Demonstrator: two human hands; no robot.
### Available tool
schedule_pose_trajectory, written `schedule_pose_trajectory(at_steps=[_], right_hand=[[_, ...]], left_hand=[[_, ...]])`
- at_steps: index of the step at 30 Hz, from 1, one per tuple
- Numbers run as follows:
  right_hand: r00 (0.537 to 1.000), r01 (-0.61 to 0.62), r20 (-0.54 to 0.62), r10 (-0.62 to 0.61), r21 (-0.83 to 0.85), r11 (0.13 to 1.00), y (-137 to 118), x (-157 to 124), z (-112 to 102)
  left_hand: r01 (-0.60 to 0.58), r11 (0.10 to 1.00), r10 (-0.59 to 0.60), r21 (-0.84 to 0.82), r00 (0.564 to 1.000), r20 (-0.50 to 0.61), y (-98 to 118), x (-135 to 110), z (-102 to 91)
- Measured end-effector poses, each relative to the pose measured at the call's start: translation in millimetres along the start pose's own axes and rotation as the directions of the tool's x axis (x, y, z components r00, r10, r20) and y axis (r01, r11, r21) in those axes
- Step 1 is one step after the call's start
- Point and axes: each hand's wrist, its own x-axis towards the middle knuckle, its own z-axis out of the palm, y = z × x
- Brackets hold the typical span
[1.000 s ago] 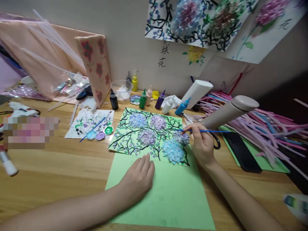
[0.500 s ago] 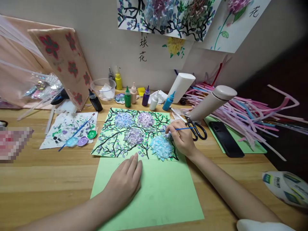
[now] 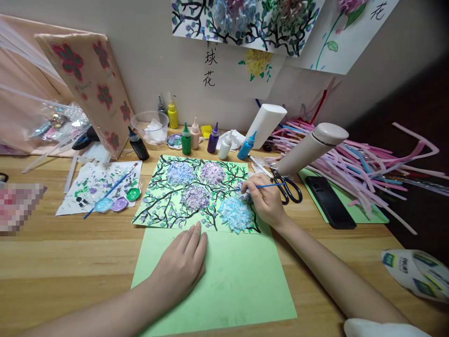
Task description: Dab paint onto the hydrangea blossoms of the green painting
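My right hand point(image 3: 268, 199) grips a blue-handled paintbrush point(image 3: 266, 186) over the right side of the flower picture point(image 3: 171, 196). Its fingers hide part of a purple flower there, and the brush tip is hard to make out. Black branches, green and purple dabs and several raised paper flowers cover the picture, among them a light-blue one point(image 3: 235, 214) beside my right hand. My left hand point(image 3: 182, 262) lies flat with fingers stretched out, its fingertips at the picture's lower edge. Beneath it is a plain green sheet point(image 3: 242, 281).
Paint bottles, such as the green one point(image 3: 186, 140), stand behind the picture. A stained tissue point(image 3: 79, 192) with another brush point(image 3: 112, 189) and paint caps lies left. Scissors point(image 3: 289, 187), a tumbler point(image 3: 312, 147), a phone point(image 3: 330, 201) and pink pipe cleaners point(image 3: 372, 168) are right.
The view has shifted slightly. My right hand keeps hold of the paintbrush at nearly the same spot, and my left hand stays flat.
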Motion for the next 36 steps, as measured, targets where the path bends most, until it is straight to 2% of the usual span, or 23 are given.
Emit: schedule_pose_trajectory(at_steps=[36], right_hand=[[1.0, 0.0, 0.0, 0.0, 0.0, 1.0, -0.5, 0.2, 0.2]], left_hand=[[-0.014, 1.0, 0.014, 0.021, 1.0, -0.011, 1.5, 1.4, -1.5]])
